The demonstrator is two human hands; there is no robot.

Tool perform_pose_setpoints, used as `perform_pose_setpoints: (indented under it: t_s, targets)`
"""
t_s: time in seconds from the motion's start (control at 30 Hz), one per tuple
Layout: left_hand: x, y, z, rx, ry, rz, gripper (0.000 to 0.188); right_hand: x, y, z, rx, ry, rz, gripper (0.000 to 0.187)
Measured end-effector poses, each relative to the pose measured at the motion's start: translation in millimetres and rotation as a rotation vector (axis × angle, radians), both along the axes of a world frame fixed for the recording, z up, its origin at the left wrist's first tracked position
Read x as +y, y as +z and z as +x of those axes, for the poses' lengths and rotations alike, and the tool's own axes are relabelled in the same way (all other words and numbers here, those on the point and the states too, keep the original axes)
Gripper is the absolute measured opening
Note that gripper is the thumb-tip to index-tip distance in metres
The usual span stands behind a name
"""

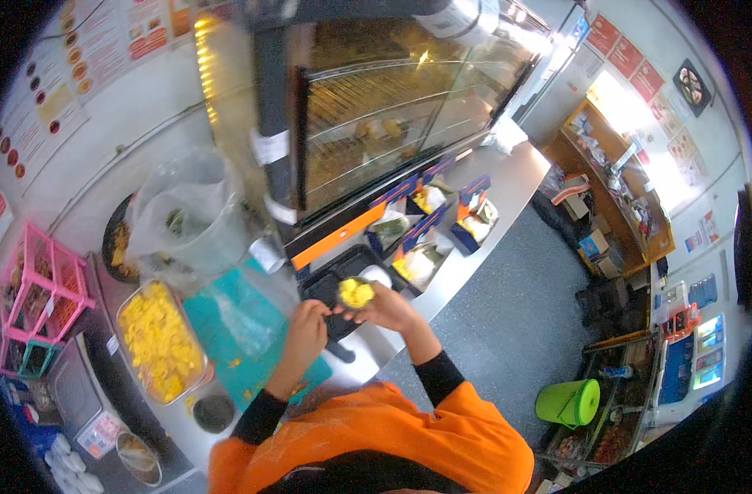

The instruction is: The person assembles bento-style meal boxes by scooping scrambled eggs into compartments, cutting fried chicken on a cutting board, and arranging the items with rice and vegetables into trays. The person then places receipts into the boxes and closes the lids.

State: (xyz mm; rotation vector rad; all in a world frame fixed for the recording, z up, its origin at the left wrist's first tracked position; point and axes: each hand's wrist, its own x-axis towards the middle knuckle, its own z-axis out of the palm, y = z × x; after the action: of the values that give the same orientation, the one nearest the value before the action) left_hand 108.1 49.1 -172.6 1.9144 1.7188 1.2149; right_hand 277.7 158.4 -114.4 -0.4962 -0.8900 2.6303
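Note:
My right hand (390,310) holds a small dark cup filled with yellow chunky food (356,292), over the counter in front of me. Beside it, my left hand (308,327) has its fingers pinched together by the cup's left side; what they hold, if anything, is too small to make out. Beneath the cup lies a black tray (318,289), partly covered by my hands. Left of my arm, a clear container of the same yellow food (163,342) stands next to a teal cutting board (215,317) with a crumpled clear plastic bag (248,328) on it.
Several dark blue food boxes (421,263) with white and yellow contents stand below a glass display warmer (392,115). A plastic-lined tub (186,218), a dark bowl (214,413) and a pink basket rack (46,288) are at left. A green bucket (567,403) sits at right.

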Motion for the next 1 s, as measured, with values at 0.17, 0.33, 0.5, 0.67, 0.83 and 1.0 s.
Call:
perform_pose_setpoints:
  t_s: [0.17,0.33,0.5,0.67,0.83,1.0]
  targets:
    - [160,-41,60,0.266,-0.173,0.102,0.029,113,42,103,-0.186,-0.274,0.255,0.045]
    - [235,-69,78,0.669,-0.243,0.081,0.027,245,69,121,-0.254,0.073,0.207,0.043]
    - [235,-75,81,0.667,-0.352,-0.015,0.017,319,4,69,-0.507,0.645,0.193,0.041]
    - [228,-77,89,0.564,-0.390,0.051,0.017,315,-67,30,-0.685,0.717,0.089,0.036]
    - [217,-76,95,0.694,-0.329,-0.028,0.018,287,-129,22,-1.062,0.589,1.120,0.057]
    - [215,-81,106,0.661,-0.195,-0.159,0.018,275,-167,26,-1.027,0.352,1.054,0.073]
